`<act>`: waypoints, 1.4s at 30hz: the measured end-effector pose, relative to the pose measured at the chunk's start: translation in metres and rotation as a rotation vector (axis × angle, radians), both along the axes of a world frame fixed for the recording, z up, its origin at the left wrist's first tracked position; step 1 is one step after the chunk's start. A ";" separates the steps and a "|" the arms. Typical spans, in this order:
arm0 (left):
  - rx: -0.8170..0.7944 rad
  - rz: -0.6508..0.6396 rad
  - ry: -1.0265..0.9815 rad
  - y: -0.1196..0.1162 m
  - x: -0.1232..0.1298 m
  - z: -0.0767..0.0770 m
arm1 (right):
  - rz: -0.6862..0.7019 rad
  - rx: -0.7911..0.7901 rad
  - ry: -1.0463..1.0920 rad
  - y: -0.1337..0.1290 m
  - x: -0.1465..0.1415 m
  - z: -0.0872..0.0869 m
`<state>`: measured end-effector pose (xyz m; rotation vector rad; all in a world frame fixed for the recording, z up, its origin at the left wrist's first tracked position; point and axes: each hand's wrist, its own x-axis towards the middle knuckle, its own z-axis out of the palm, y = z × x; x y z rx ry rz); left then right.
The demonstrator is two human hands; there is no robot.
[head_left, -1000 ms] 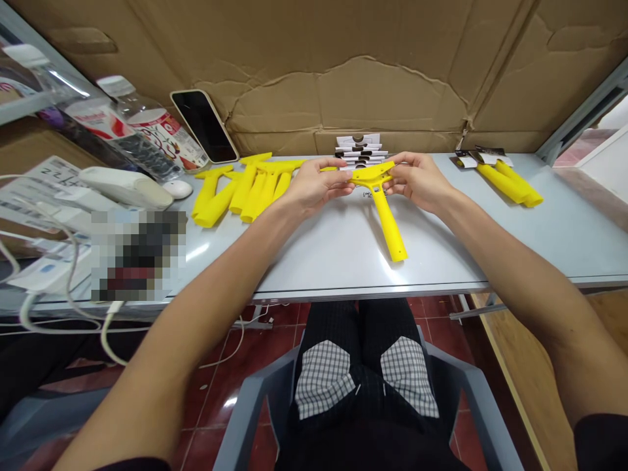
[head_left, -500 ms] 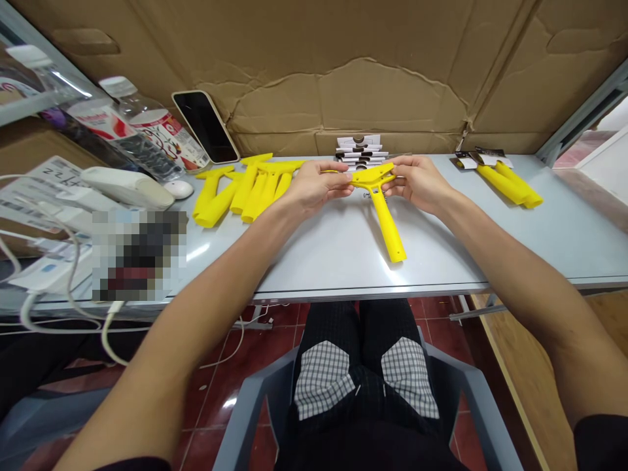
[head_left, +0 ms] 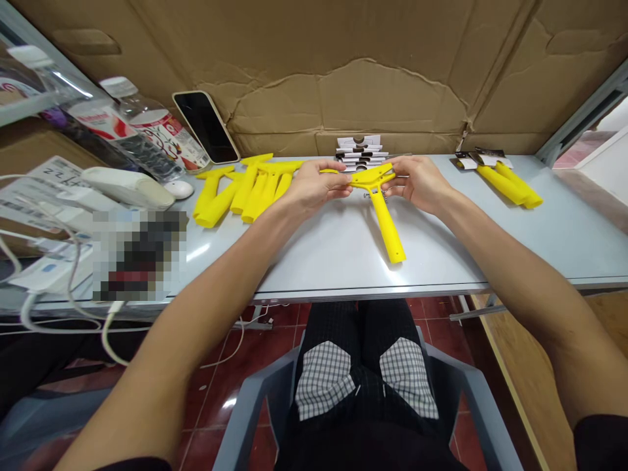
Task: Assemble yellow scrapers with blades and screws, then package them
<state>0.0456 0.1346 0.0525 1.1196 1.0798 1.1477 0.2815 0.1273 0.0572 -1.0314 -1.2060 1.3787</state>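
Single view, worn on the head: looks from above the legs [head_left: 333,320], facing forward and down. Legs and chair [head_left: 483,409] close in, toward the bottom edge; table [head_left: 324,261] crosses mid-frame; cardboard [head_left: 392,39] farther off, fills most of the top. Forearms [head_left: 210,314] enter from the lower sides; left hand [head_left: 318,183] and right hand [head_left: 422,183] at middle range, either side of centre. Field wide, taking in floor [head_left: 230,373] below the table.

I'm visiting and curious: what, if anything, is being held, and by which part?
A yellow T-shaped tool, held by its crosspiece: left hand on one side, right hand on the other. Its handle is not gripped.
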 end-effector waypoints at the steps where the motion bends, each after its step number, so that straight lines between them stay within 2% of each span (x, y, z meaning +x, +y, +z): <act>1: 0.001 0.001 -0.004 0.000 0.000 0.000 | 0.000 0.000 -0.004 0.000 0.000 0.001; 12: -0.009 0.035 -0.025 0.001 0.003 0.005 | 0.041 0.026 -0.044 0.002 0.002 -0.002; 16: 0.018 0.042 -0.001 0.003 0.002 0.004 | 0.013 0.008 -0.053 0.003 0.001 -0.003; 21: 0.060 0.195 0.009 0.009 -0.004 0.005 | -0.029 -0.018 -0.070 0.006 0.003 -0.005; 26: 0.073 0.308 -0.124 0.018 -0.015 0.009 | -0.031 -0.018 -0.086 0.004 0.003 -0.003; 37: 0.067 0.265 -0.211 0.018 -0.013 0.009 | -0.025 -0.005 -0.092 0.002 0.002 -0.003; 42: 0.048 0.209 -0.125 0.011 -0.006 0.004 | -0.027 0.008 -0.083 0.002 0.003 -0.002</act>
